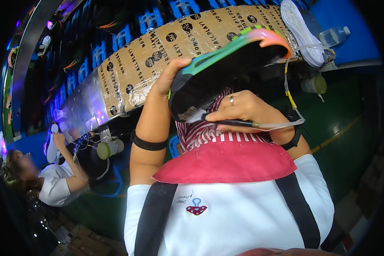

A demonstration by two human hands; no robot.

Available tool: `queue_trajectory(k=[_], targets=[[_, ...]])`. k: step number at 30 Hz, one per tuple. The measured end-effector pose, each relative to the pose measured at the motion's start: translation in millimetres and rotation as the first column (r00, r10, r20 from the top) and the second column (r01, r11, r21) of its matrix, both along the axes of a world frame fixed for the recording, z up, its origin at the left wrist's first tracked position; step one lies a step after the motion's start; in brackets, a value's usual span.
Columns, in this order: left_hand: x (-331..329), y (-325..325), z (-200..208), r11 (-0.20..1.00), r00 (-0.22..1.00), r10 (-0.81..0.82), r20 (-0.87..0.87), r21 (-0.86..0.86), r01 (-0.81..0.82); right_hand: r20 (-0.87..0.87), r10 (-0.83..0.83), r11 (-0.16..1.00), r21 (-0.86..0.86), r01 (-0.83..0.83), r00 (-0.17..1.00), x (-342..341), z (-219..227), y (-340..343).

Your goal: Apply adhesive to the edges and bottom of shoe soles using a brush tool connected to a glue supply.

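My left hand (172,77) grips a shoe sole (232,70) by its left side. The sole has a green edge, an orange end and a black inner face, and it is held tilted above my lap. In my right hand (243,107) is a brush (234,123) with a black handle and pale bristles. Its bristles touch the black inner face close to the sole's lower left end. A thin clear tube (281,125) runs from the handle's end past my right wrist. The fingertips of my left hand are partly hidden behind the sole.
Taped printed cardboard (141,64) covers the bench ahead. A white sole (302,34) and a clear plastic bottle (333,36) lie at the far right, above a yellowish pot (315,85). Blue holders (99,53) line the back. Leftward, a co-worker (57,181) holds another sole (52,147).
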State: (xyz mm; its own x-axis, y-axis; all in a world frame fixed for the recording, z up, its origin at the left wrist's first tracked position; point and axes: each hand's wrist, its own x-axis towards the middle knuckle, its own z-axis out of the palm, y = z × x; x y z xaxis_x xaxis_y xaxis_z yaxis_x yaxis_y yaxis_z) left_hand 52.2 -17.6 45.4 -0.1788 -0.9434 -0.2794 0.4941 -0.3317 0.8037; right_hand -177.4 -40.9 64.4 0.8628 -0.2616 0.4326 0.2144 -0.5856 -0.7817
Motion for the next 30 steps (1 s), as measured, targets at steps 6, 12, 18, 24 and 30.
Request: queue_trajectory(k=[6, 12, 18, 24, 30], targets=[[-5.4, 3.3, 15.9, 0.966, 0.992, -0.040, 0.118, 0.260, 0.008, -0.129, 0.152, 0.988, -0.008, -0.154, 0.980, -9.0, 8.3, -5.6], [-10.3, -2.4, 21.7, 0.928, 0.967, -0.150, 0.204, 0.368, 0.066, 0.006, 0.027, 1.000, 0.014, -0.027, 1.000, 3.8, 2.8, 2.7], [-2.6, -1.1, 27.1, 0.919, 0.947, -0.193, 0.258, 0.385, 0.083, -0.084, 0.148, 0.989, 0.010, -0.148, 0.985, -8.1, 7.6, -5.1], [-1.8, -4.6, 27.2, 0.913, 0.937, -0.246, 0.250, 0.385, 0.137, -0.055, 0.010, 0.996, -0.085, -0.014, 0.998, 2.9, 7.6, -2.0], [11.7, -2.7, 30.0, 0.889, 0.921, -0.267, 0.283, 0.441, 0.122, -0.170, 0.105, 0.983, -0.128, -0.128, 0.980, -7.5, 10.4, -6.6]])
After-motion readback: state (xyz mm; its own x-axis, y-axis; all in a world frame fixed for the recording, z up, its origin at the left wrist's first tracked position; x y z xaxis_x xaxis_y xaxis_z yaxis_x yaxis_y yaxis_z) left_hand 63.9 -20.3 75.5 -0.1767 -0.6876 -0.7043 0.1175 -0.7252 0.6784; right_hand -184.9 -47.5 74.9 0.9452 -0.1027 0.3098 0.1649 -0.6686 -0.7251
